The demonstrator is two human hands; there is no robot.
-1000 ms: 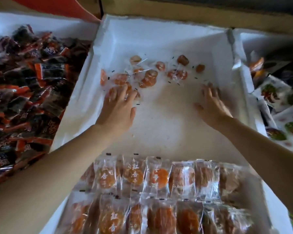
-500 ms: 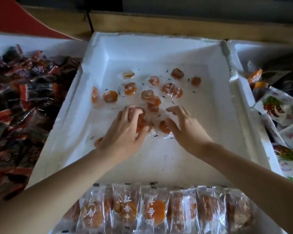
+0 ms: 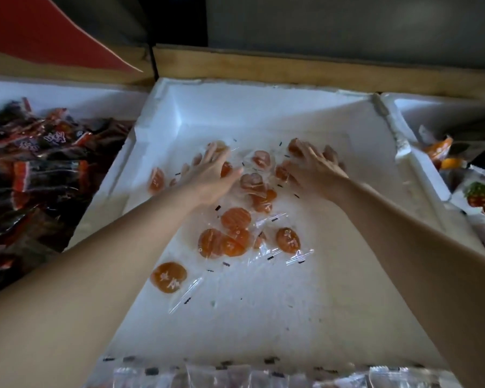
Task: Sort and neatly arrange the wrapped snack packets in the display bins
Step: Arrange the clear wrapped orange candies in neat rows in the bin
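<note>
The left hand (image 3: 207, 177) and right hand (image 3: 315, 169) press flat, fingers spread, on orange snack packets (image 3: 235, 219) scattered from centre to 12 o'clock in the foam bin (image 3: 263, 317). Only the 6 o'clock row (image 3: 235, 373) looks arranged, so most sorting appears undone.

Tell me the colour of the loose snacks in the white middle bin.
The snacks are orange, in clear wrappers; head view shows it best.
</note>
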